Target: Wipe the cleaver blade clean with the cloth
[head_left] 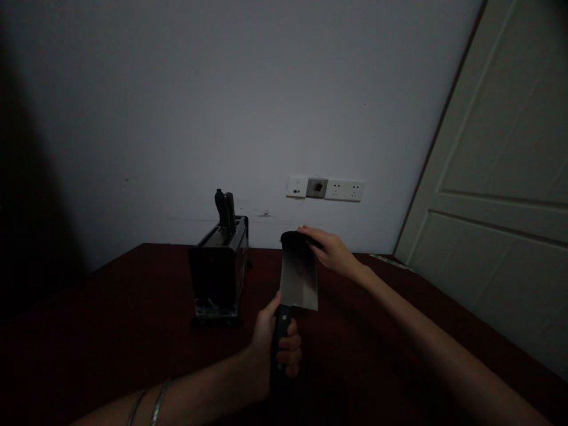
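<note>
Cleaver held over table, fingers at blade end
Left hand clenched round the handle; right hand pinches a dark item, kind unclear, on the blade's far end, beside the knife block. Judged risk: a slip draws fingers along the edge

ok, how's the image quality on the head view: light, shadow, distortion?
Head view: dim overall, left edge sinks into near-black shadow; table shows little detail; cleaver blade has a soft sheen, no hard glare; the dark thing under the right hand at the blade's top is too murky to identify; door leans inward, wide-lens distortion; left hand on the handle reads clearly.
</note>
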A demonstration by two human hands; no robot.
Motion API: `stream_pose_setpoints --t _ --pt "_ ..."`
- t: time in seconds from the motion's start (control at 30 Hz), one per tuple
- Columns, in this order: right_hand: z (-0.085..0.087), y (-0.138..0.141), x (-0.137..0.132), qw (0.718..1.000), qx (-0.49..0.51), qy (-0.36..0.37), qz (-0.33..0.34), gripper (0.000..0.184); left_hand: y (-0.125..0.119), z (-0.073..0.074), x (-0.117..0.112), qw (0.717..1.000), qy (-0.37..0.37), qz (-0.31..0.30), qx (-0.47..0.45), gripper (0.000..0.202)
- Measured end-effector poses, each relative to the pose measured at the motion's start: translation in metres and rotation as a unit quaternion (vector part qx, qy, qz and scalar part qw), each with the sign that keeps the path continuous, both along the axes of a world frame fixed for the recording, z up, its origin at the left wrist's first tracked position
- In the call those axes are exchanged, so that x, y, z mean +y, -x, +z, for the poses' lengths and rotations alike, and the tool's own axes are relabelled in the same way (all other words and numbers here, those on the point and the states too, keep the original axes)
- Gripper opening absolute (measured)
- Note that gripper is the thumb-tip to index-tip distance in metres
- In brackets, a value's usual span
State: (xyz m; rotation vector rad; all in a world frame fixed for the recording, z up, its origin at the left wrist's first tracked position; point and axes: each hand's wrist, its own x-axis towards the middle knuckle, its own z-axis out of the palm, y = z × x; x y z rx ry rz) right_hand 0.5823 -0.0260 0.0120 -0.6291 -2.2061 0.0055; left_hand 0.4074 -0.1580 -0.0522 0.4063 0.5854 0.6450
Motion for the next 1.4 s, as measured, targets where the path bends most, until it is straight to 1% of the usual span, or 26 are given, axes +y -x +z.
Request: stream_pose_setpoints --t 0.1,0.2,0.33,0.4,0.47,0.5,0.57,0.67,0.73,0.8,0.83,0.9,0.97,1.03,1.1,1.17,1.2,1.27,1.33,1.4 --pt "-0.002 0.005 -0.003 0.997 -0.068 0.005 0.037 0.048 0.002 0.001 -0.001 1.000 -0.011 0.003 0.003 0.074" --pt "-0.004 0.004 -0.013 0.993 -0.095 0.031 0.069 0.046 0.003 0.002 -0.002 1.000 -0.016 0.005 -0.002 0.074" --pt "-0.016 0.006 -0.048 0.982 -0.123 0.080 0.117 0.050 0.005 0.002 0.002 1.000 -0.026 0.007 -0.012 0.073" --pt "-0.024 0.009 -0.067 0.974 -0.140 0.099 0.148 0.054 0.006 0.000 0.005 0.999 -0.027 0.022 -0.014 0.073" --pt "-0.031 0.011 -0.078 0.971 -0.146 0.103 0.161 0.058 0.007 -0.002 0.006 0.999 -0.019 0.040 -0.012 0.073" --pt "-0.033 0.010 -0.079 0.971 -0.147 0.100 0.160 0.058 0.007 -0.003 0.007 0.999 -0.015 0.039 -0.010 0.073" --pt "-0.032 0.008 -0.071 0.974 -0.150 0.086 0.148 0.056 0.007 -0.005 0.006 1.000 -0.013 0.016 -0.011 0.074" --pt "-0.022 0.002 -0.042 0.981 -0.148 0.048 0.119 0.055 0.005 -0.007 0.002 0.999 -0.021 -0.033 -0.014 0.076" --pt "-0.013 -0.001 -0.021 0.986 -0.135 0.019 0.095 0.058 0.004 -0.008 -0.001 0.998 -0.027 -0.051 -0.023 0.076" --pt "-0.007 -0.004 -0.009 0.990 -0.122 -0.002 0.072 0.062 0.003 -0.008 -0.004 0.997 -0.030 -0.059 -0.031 0.075" --pt "-0.006 -0.004 -0.007 0.991 -0.119 -0.006 0.063 0.063 0.003 -0.007 -0.005 0.997 -0.031 -0.061 -0.034 0.074" --pt "-0.007 -0.003 -0.016 0.991 -0.120 -0.003 0.056 0.063 0.003 -0.006 -0.006 0.998 -0.028 -0.056 -0.030 0.073" --pt "-0.013 0.000 -0.037 0.990 -0.128 0.012 0.064 0.060 0.003 -0.005 -0.005 0.999 -0.023 -0.042 -0.020 0.072" --pt "-0.023 0.003 -0.062 0.985 -0.145 0.033 0.086 0.058 0.004 -0.005 -0.004 1.000 -0.014 -0.023 -0.009 0.070" --pt "-0.032 0.005 -0.084 0.980 -0.155 0.054 0.111 0.060 0.005 -0.006 -0.003 1.000 -0.005 -0.001 -0.009 0.069" --pt "-0.038 0.004 -0.096 0.977 -0.156 0.066 0.127 0.062 0.005 -0.007 -0.002 1.000 -0.002 0.010 -0.016 0.069" --pt "-0.038 0.003 -0.097 0.977 -0.154 0.067 0.130 0.062 0.005 -0.008 -0.002 1.000 -0.004 0.007 -0.022 0.070" --pt "-0.033 -0.001 -0.089 0.978 -0.154 0.062 0.125 0.061 0.005 -0.009 -0.002 0.999 -0.015 -0.014 -0.035 0.073" --pt "-0.023 -0.009 -0.073 0.981 -0.157 0.050 0.106 0.060 0.004 -0.009 -0.003 0.998 -0.030 -0.035 -0.053 0.075" --pt "-0.012 -0.016 -0.054 0.983 -0.163 0.040 0.077 0.063 0.003 -0.011 -0.004 0.995 -0.043 -0.043 -0.075 0.076"
